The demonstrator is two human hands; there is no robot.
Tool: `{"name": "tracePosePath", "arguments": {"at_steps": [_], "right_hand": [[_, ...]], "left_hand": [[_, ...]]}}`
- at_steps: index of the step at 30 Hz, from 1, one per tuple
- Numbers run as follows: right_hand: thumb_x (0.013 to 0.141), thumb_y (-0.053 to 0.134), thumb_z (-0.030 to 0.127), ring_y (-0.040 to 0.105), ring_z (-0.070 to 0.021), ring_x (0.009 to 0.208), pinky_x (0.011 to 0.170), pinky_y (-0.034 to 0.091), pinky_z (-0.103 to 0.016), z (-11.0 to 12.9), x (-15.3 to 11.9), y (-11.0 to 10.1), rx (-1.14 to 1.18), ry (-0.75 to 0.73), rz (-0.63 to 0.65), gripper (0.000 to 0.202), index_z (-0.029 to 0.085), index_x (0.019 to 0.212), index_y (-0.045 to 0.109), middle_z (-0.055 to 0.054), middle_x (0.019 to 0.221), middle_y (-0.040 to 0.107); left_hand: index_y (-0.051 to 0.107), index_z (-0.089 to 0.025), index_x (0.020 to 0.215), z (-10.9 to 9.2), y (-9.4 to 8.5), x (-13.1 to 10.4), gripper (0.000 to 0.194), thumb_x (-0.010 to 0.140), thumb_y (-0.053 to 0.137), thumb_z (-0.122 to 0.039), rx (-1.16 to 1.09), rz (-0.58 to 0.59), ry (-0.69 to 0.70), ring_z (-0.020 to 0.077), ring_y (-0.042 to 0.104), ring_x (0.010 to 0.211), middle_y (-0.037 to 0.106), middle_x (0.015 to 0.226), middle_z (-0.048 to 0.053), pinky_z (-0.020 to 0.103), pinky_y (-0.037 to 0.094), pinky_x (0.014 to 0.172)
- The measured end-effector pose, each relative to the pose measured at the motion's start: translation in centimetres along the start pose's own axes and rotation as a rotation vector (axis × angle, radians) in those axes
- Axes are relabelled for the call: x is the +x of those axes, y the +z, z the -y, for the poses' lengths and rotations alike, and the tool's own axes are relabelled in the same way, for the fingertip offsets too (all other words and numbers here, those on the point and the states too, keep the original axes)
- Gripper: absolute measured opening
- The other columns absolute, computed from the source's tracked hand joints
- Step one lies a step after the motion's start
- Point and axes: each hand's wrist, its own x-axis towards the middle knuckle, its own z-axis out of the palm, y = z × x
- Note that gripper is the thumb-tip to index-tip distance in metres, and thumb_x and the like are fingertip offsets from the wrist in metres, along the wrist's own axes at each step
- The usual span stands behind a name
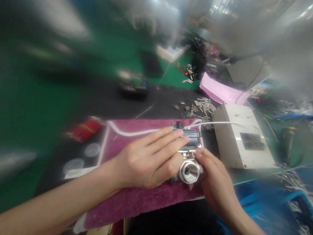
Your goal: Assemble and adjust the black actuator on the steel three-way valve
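Observation:
A valve (189, 171) with a round threaded metal port faces me over the purple towel (148, 201). My left hand (149, 157) lies over its left side, fingers wrapped across the dark glossy housing (192, 135) on top. From the right, my right hand (214, 173) grips the valve, its thumb near a small metal bracket below the housing. A white cable (219, 124) runs from the back of the housing to the right. My left palm hides much of the valve's left side.
A cream metal box (243, 137) stands to the right. Behind the towel lie many small metal pins (204, 105) and a pink sheet (222, 90). At left are a red bundle (85, 129) and clear round discs (92, 149). A blue bin (269, 213) sits at lower right.

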Motion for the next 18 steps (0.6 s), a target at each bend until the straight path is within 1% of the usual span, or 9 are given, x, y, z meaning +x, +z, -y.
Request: {"name": "tracePosePath", "arguments": {"at_steps": [4, 8, 12, 18], "right_hand": [[0.096, 0.064, 0.058, 0.053, -0.0165, 0.062, 0.057, 0.047, -0.029, -0.09, 0.07, 0.03, -0.047, -0.046, -0.026, 0.037, 0.021, 0.096, 0.062, -0.001, 0.075, 0.060], [0.097, 0.061, 0.057, 0.053, -0.0177, 0.064, 0.058, 0.047, -0.029, -0.09, 0.06, -0.06, -0.081, -0.078, -0.038, 0.037, 0.021, 0.092, 0.062, -0.002, 0.075, 0.059], [0.097, 0.063, 0.052, 0.052, -0.0168, 0.068, 0.063, 0.047, -0.029, -0.52, 0.20, -0.14, -0.088, -0.108, -0.066, 0.031, 0.021, 0.098, 0.064, -0.001, 0.080, 0.059], [0.098, 0.062, 0.049, 0.052, -0.0177, 0.079, 0.070, 0.045, -0.028, -1.04, 0.44, -0.25, -0.135, -0.149, -0.106, 0.029, 0.020, 0.096, 0.065, -0.003, 0.086, 0.060]], "left_hand": [[0.061, -0.006, 0.106, 0.01, -0.04, -0.02, 0.008, 0.101, 0.057, -0.011, -0.003, -0.004, 0.000, 0.0362, 0.059, 0.135, 0.063, 0.137, 0.025, 0.055, 0.055, 0.116], [0.061, -0.005, 0.105, 0.02, -0.08, 0.09, 0.008, 0.101, 0.057, -0.012, -0.011, -0.006, -0.010, 0.0361, 0.059, 0.135, 0.063, 0.137, 0.025, 0.054, 0.055, 0.116], [0.061, -0.005, 0.106, -0.01, -0.10, 0.11, 0.009, 0.102, 0.058, -0.013, -0.017, 0.007, -0.015, 0.0364, 0.057, 0.136, 0.063, 0.137, 0.025, 0.054, 0.054, 0.118], [0.060, -0.006, 0.104, -0.09, -0.15, 0.11, 0.009, 0.102, 0.056, -0.013, -0.021, -0.001, -0.022, 0.0356, 0.058, 0.136, 0.064, 0.136, 0.025, 0.054, 0.054, 0.117]]}}
